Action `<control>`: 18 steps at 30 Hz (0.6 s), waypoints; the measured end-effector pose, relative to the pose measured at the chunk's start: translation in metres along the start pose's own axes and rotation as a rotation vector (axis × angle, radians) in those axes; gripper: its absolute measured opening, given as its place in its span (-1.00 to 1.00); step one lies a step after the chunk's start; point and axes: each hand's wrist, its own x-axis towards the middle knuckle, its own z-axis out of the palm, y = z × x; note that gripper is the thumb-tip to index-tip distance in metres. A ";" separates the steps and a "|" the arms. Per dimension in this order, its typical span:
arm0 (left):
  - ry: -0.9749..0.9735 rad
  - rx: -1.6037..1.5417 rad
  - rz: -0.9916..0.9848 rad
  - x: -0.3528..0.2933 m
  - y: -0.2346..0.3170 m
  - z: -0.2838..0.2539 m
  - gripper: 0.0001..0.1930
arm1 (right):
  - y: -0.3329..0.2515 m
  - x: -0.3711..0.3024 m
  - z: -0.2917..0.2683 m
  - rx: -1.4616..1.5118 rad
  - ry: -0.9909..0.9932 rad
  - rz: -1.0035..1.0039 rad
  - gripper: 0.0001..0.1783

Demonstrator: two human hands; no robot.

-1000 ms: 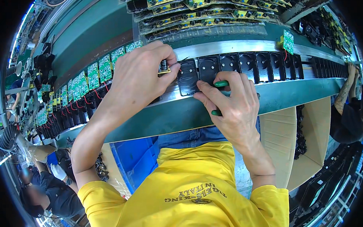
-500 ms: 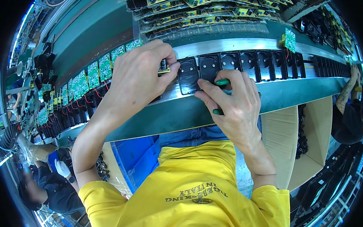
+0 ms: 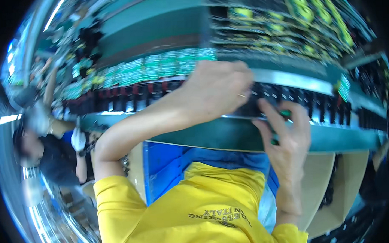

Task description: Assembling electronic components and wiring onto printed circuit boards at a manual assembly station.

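The picture is smeared by motion. My left hand (image 3: 219,90) bends over the row of black plastic casings (image 3: 283,92), its fingers curled together. Whatever they pinch is hidden beneath them. To its right, my right hand (image 3: 291,126) is closed around a hand tool with green handles (image 3: 284,113); its jaws do not show. The right thumb and forefinger reach to the near edge of a dark casing beside the left hand. Left of my hands, green circuit boards (image 3: 158,65) stand in a line behind more casings, with red wires between them.
Stacked trays of yellow-green boards (image 3: 268,29) stand behind the row. One green board (image 3: 343,87) stands upright at the right. Below the green bench edge are a blue bin (image 3: 161,165) and an open cardboard box (image 3: 319,185). A person in dark clothing (image 3: 58,156) is at the left.
The whole view has swung, so bench and hands appear farther right and lower. The small board with components seen in my left hand is now out of sight. My right hand still holds the green-handled tool.
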 end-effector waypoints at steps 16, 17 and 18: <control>-0.290 0.183 0.365 0.021 -0.019 -0.030 -0.89 | 0.003 0.087 0.036 1.680 0.371 0.430 -0.44; -0.257 0.212 0.380 0.019 -0.019 -0.028 -0.90 | 0.004 0.088 0.043 1.719 0.373 0.433 -0.45; -0.221 0.239 0.396 0.017 -0.018 -0.026 -0.91 | 0.005 0.089 0.048 1.754 0.375 0.434 -0.46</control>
